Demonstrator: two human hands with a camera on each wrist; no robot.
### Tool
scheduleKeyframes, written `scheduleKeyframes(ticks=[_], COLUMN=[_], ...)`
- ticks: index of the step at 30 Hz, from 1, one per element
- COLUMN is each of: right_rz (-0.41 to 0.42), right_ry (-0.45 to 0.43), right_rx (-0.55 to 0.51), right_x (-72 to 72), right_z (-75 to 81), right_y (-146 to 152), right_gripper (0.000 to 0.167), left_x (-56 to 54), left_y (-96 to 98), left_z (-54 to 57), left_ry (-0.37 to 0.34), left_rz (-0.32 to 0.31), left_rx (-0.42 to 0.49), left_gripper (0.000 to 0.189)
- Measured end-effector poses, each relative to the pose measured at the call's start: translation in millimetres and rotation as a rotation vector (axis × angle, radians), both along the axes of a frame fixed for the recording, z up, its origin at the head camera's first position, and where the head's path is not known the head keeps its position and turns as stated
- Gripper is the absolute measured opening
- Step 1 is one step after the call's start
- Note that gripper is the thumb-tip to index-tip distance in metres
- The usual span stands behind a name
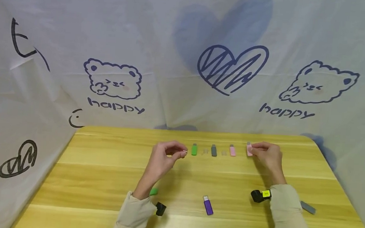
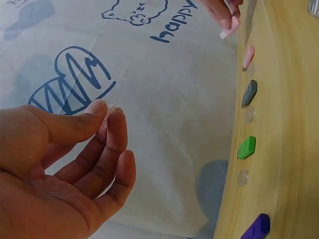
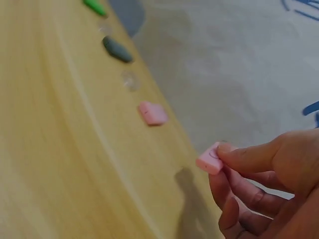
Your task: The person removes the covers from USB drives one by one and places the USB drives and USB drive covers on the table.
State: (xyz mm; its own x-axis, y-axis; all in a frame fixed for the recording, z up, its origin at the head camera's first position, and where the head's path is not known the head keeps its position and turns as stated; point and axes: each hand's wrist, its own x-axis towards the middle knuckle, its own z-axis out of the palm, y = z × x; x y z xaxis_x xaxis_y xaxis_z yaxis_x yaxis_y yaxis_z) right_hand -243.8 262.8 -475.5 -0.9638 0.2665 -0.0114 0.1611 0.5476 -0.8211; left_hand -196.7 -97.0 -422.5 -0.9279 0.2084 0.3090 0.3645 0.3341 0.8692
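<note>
My left hand (image 1: 163,159) pinches a small clear cap (image 2: 111,107) between thumb and index finger, held above the table. Between the thumb and fingers of my right hand (image 1: 268,157) is a pink USB stick (image 3: 210,160), raised off the tabletop at the right end of a row. Along that row lie a green USB stick (image 1: 194,149), a grey one (image 1: 214,151) and another pink one (image 1: 232,150), with clear caps (image 1: 224,152) in the gaps. The left wrist view also shows a purple stick (image 2: 257,227) beyond the green one.
Nearer me on the wooden table (image 1: 100,179) lies a purple USB stick (image 1: 208,206) with its metal plug showing. A green piece (image 1: 153,191) is partly hidden by my left wrist, and a grey stick (image 1: 308,207) lies beside my right sleeve. Printed cloth (image 1: 161,55) hangs behind the table.
</note>
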Motion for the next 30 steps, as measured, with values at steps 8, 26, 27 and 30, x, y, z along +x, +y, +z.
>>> scheduleKeyframes(ticks=[8,26,27,30], right_rz=[0.028,0.023,0.023,0.014], right_ry=[-0.052,0.103,0.111,0.112], right_rx=[0.135,0.183,0.171,0.124], right_x=[-7.7,27.2,33.2,51.0], right_z=[-9.2,23.2,29.6,48.0], right_y=[-5.3,11.4,13.2,17.1], right_gripper=[0.032,0.026,0.028,0.034], left_x=[-0.1,-32.1,-38.5,-56.0], left_y=[1.0,64.2,72.0,97.5], left_z=[-4.9,-13.2,-12.2,-8.6], left_ry=[0.008,-0.125,-0.135,-0.173], left_rz=[-0.003,-0.169,-0.185,-0.231], left_rx=[-0.018,-0.134,-0.154,-0.226], left_gripper=[0.006,0.01,0.01,0.012])
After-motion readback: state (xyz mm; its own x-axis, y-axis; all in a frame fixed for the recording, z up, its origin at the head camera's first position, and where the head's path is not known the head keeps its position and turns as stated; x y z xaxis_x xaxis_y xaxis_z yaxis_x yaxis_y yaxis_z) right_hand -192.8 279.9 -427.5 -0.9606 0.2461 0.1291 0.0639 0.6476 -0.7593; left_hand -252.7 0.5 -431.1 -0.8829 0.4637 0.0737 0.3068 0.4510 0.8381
